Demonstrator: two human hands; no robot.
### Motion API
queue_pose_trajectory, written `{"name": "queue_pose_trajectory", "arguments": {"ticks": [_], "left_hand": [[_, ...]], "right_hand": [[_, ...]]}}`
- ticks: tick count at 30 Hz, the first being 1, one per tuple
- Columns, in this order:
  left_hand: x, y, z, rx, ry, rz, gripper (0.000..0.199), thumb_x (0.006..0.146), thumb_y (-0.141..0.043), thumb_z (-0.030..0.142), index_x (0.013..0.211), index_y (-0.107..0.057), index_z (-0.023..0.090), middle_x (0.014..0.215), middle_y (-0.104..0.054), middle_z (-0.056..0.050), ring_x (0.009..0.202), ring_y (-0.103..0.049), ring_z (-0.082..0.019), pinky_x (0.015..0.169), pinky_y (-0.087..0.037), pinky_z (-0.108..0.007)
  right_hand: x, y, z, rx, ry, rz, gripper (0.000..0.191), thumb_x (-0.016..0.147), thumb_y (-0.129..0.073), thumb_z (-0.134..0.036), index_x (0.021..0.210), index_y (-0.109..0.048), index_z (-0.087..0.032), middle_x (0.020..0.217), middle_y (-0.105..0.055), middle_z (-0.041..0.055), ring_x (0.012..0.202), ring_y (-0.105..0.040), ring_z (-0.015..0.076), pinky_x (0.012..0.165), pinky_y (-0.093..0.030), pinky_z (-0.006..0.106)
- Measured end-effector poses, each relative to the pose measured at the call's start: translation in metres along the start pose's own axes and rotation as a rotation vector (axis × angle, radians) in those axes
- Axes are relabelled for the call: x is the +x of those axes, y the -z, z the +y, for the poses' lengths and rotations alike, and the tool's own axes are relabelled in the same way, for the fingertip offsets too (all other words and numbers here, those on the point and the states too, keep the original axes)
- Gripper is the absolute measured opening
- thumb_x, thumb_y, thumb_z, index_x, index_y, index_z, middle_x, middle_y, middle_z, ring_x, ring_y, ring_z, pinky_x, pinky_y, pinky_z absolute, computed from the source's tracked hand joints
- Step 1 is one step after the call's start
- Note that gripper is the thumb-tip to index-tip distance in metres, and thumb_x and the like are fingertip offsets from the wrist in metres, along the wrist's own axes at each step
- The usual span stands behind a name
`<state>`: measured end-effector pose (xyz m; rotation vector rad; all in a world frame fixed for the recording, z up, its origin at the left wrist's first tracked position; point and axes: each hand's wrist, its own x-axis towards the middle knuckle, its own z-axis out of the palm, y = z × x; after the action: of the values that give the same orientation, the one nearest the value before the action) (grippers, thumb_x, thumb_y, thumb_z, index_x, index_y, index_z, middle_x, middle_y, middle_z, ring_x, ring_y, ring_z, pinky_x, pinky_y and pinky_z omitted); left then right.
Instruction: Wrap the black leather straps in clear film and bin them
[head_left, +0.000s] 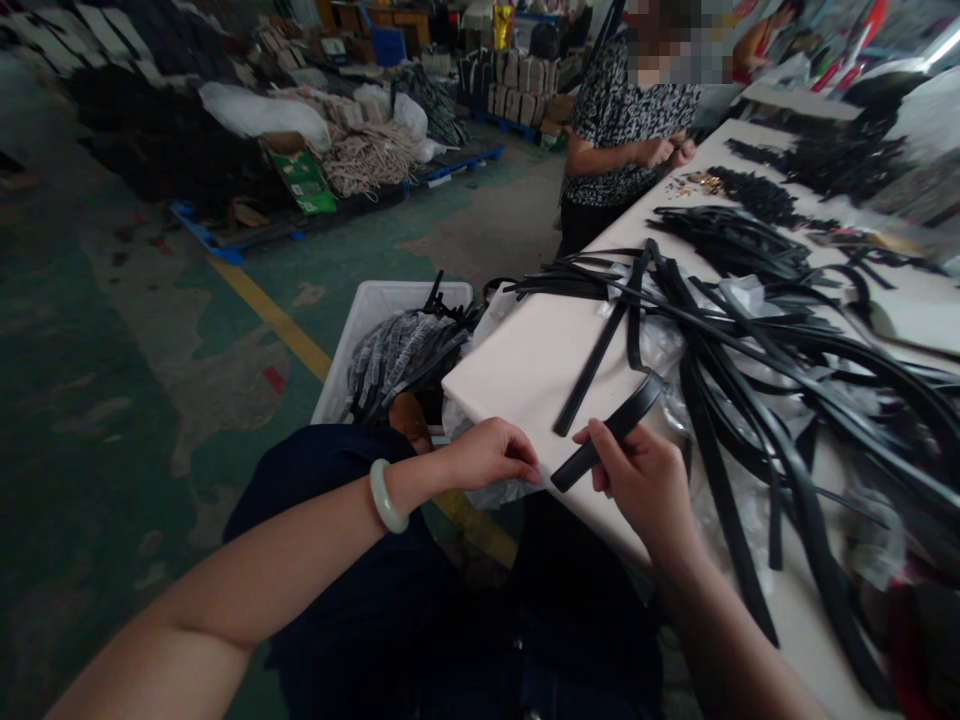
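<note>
I have the right hand (598, 462) closed on a black strap (626, 416), thumb on top and fingers bent round its edge; the strap is flat, smooth and a bit shiny, like leather or plastic, but I can't tell which; its low end is cut blunt and pokes out past the fingertips toward the left hand (537, 473); its other end goes up and bends over in a round curl, just above the knuckles. The left hand is near the blunt end but apart from it; its fingers are bent in with the tips close together, and it looks bare to me; a smooth, pale green bangle (388, 497) sits round that wrist.

Both hands are by the near corner of the pale, flat worktop (525, 350); just past the right hand I see a big messy heap of long black straps (750, 340), some straight, some wavy, with thin, crinkly clear plastic (660, 340) among them; a white bin (345, 350) beside the worktop holds more black strips (405, 355), many in shiny clear wrap; farther along, a person in a speckled black and white top (637, 110) stands at the worktop's side.
</note>
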<state>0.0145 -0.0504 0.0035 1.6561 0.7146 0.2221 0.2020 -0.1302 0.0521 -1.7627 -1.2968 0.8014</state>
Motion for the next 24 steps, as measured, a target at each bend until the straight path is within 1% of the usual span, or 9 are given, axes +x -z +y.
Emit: {"name": "queue_pose_trajectory", "arguments": {"ticks": [7, 11, 13, 15, 16, 18, 21, 23, 24], "left_hand": [[-0.001, 0.0, -0.001, -0.015, -0.041, -0.068, 0.027, 0.073, -0.069, 0.037, 0.085, -0.071, 0.013, 0.077, -0.067, -0.003, 0.07, -0.056, -0.013, 0.064, -0.037, -0.02], [0.0, -0.005, -0.004, -0.043, -0.061, -0.061, 0.032, 0.075, -0.065, 0.04, 0.082, -0.069, 0.01, 0.068, -0.061, -0.001, 0.061, -0.049, -0.01, 0.057, -0.033, -0.02], [0.001, -0.007, -0.006, -0.094, -0.071, -0.014, 0.033, 0.077, -0.064, 0.04, 0.084, -0.068, 0.009, 0.068, -0.06, -0.001, 0.061, -0.049, -0.01, 0.058, -0.034, -0.02], [0.001, -0.008, -0.007, -0.13, -0.077, 0.041, 0.033, 0.077, -0.063, 0.04, 0.089, -0.069, 0.009, 0.074, -0.062, -0.002, 0.066, -0.05, -0.011, 0.061, -0.036, -0.02], [0.001, -0.009, -0.007, -0.128, -0.07, 0.06, 0.034, 0.077, -0.063, 0.04, 0.089, -0.069, 0.01, 0.076, -0.063, -0.003, 0.066, -0.051, -0.011, 0.062, -0.036, -0.02], [-0.001, -0.008, -0.007, -0.085, -0.036, 0.063, 0.033, 0.074, -0.066, 0.041, 0.082, -0.07, 0.009, 0.071, -0.063, -0.003, 0.063, -0.05, -0.011, 0.058, -0.035, -0.02], [-0.003, -0.008, -0.004, -0.026, 0.014, 0.05, 0.028, 0.069, -0.07, 0.037, 0.072, -0.07, 0.009, 0.061, -0.061, -0.001, 0.058, -0.048, -0.01, 0.055, -0.033, -0.02], [-0.004, -0.008, -0.002, -0.063, 0.014, 0.072, 0.025, 0.069, -0.071, 0.034, 0.073, -0.07, 0.009, 0.061, -0.061, -0.001, 0.057, -0.049, -0.01, 0.056, -0.034, -0.02], [-0.004, -0.008, -0.001, -0.092, -0.003, 0.086, 0.025, 0.07, -0.071, 0.033, 0.074, -0.07, 0.009, 0.063, -0.062, -0.002, 0.059, -0.05, -0.01, 0.057, -0.036, -0.02]], "right_hand": [[0.002, -0.005, 0.001, 0.098, 0.021, -0.064, 0.036, 0.086, -0.052, -0.047, 0.086, -0.065, -0.013, 0.047, -0.055, -0.0003, 0.039, -0.047, 0.0087, 0.04, -0.035, 0.019], [-0.003, -0.019, 0.01, 0.192, 0.059, -0.133, 0.033, 0.087, -0.053, -0.043, 0.094, -0.066, -0.014, 0.06, -0.06, 0.002, 0.047, -0.051, 0.0093, 0.045, -0.039, 0.021], [-0.009, -0.029, 0.017, 0.224, 0.066, -0.147, 0.031, 0.086, -0.055, -0.042, 0.098, -0.068, -0.016, 0.084, -0.065, 0.0063, 0.064, -0.059, 0.0121, 0.054, -0.044, 0.022], [-0.014, -0.037, 0.025, 0.28, 0.052, -0.187, 0.031, 0.085, -0.056, -0.041, 0.102, -0.069, -0.019, 0.109, -0.062, 0.0084, 0.093, -0.06, 0.0182, 0.073, -0.049, 0.026], [-0.015, -0.039, 0.028, 0.329, 0.023, -0.23, 0.033, 0.084, -0.057, -0.041, 0.108, -0.067, -0.02, 0.116, -0.06, 0.0082, 0.104, -0.057, 0.0208, 0.083, -0.047, 0.029], [-0.012, -0.038, 0.032, 0.491, -0.084, -0.304, 0.042, 0.084, -0.057, -0.044, 0.12, -0.06, -0.023, 0.121, -0.058, 0.0078, 0.111, -0.054, 0.0236, 0.092, -0.044, 0.036], [-0.003, -0.031, 0.034, 0.727, -0.203, -0.188, 0.043, 0.088, -0.048, -0.049, 0.118, -0.06, -0.022, 0.115, -0.062, 0.0095, 0.106, -0.057, 0.0244, 0.093, -0.044, 0.044], [-0.004, -0.03, 0.032, 0.671, -0.121, -0.065, 0.041, 0.09, -0.044, -0.048, 0.11, -0.065, -0.02, 0.114, -0.063, 0.0098, 0.109, -0.056, 0.0241, 0.099, -0.039, 0.046], [-0.007, -0.031, 0.031, 0.583, -0.052, -0.063, 0.038, 0.09, -0.045, -0.046, 0.11, -0.066, -0.02, 0.116, -0.062, 0.0092, 0.113, -0.053, 0.0238, 0.103, -0.036, 0.045]]}}
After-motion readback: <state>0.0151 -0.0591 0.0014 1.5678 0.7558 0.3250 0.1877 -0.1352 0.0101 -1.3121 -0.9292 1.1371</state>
